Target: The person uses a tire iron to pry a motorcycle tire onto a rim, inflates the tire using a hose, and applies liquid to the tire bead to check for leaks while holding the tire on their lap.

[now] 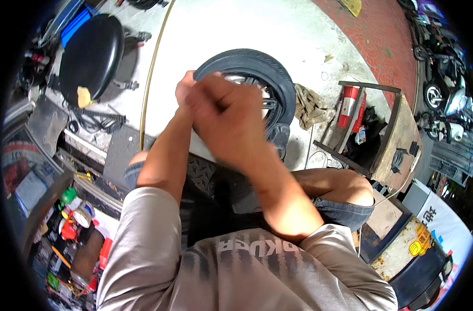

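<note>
A scooter-sized wheel lies flat on the floor in front of me, its black tyre (244, 58) around a spoked metal rim (269, 103). Above its near left part, my two hands come together. My right hand (231, 116) is smeared by motion, with its curled fingers over my left wrist and hand; whether anything is in it I cannot make out. Only a strip of my left hand (183, 88) shows beside it, its fingers hidden. Both hands cover part of the wheel. My dark shoe (279, 137) rests against the tyre's near right edge.
A crumpled brown rag (310, 106) lies right of the wheel, before an open wooden box (397, 140) with red packages. A black round stool (91, 57) stands at left, near a yellowish hose (149, 78). Cluttered tools and bottles (73, 228) fill the lower left. Motorbikes (441, 96) stand far right.
</note>
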A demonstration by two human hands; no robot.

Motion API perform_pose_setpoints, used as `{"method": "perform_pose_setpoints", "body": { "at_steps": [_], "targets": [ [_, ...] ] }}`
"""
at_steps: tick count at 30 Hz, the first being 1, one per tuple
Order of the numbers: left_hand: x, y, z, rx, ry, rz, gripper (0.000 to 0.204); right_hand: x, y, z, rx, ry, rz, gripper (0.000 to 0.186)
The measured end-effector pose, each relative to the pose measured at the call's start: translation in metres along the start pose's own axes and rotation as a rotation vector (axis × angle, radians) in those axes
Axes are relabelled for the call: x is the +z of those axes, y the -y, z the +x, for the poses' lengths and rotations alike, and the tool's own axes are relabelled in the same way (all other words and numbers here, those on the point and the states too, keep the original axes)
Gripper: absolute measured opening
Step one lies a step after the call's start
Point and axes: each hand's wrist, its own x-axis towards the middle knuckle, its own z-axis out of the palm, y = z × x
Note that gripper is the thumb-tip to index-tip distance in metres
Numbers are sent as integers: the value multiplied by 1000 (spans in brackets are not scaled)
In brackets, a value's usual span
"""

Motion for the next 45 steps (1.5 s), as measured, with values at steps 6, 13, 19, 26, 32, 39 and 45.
{"method": "perform_pose_setpoints", "body": {
  "at_steps": [6, 13, 19, 26, 32, 39, 45],
  "targets": [
    [-23, -38, 0, -68, 62, 121, 62, -3, -3, 43, -115, 141, 84, 40],
    [28, 8, 49, 23, -66, 9, 77, 16, 21, 127, -76, 302, 51, 34],
    [42, 35, 73, 90, 51, 3, 90, 34, 23, 146, -11, 278, 72, 33],
    [27, 21, 57, 108, 23, -78, 88, 41, 1, 168, -167, 240, 67, 32],
    [17, -2, 52, -105, 77, 61, 94, 35, -23, 187, -202, 171, 251, 28],
    [6, -27, 49, -233, 124, 163, 99, -16, -104, 224, -178, -42, -159, 40],
    [5, -34, 45, -249, 101, 147, 100, -97, -69, 153, 164, -289, 805, 57]
  ]
}}
